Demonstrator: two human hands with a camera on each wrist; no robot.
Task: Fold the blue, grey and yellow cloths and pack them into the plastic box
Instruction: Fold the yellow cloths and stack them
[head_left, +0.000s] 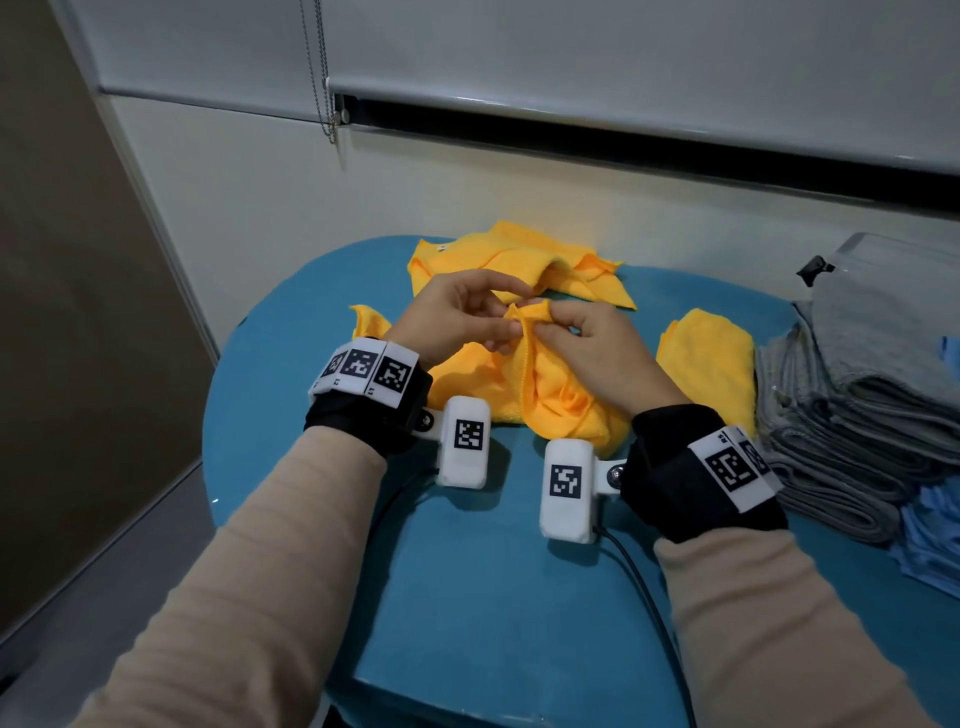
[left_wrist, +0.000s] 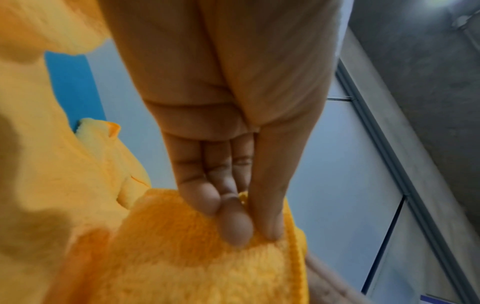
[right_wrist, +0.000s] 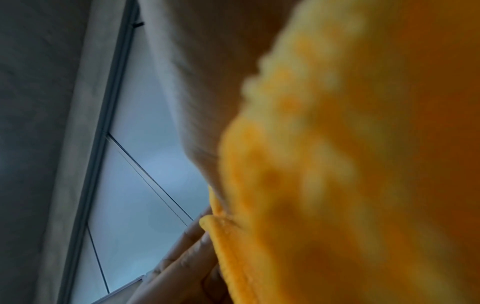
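yellow cloth (head_left: 540, 395) | crumpled, edge lifted | table centre, near folded grey cloths (head_left: 852, 447)

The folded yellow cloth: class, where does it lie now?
In the head view the folded yellow cloth lies on the blue table, right of the right hand and left of the grey stack.

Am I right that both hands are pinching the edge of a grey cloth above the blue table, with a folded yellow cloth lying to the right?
Not quite: the cloth pinched by the left hand and the right hand is a yellow cloth, not grey, as the head view shows. The rest holds: it is held above the blue table, and a folded yellow cloth lies to the right.
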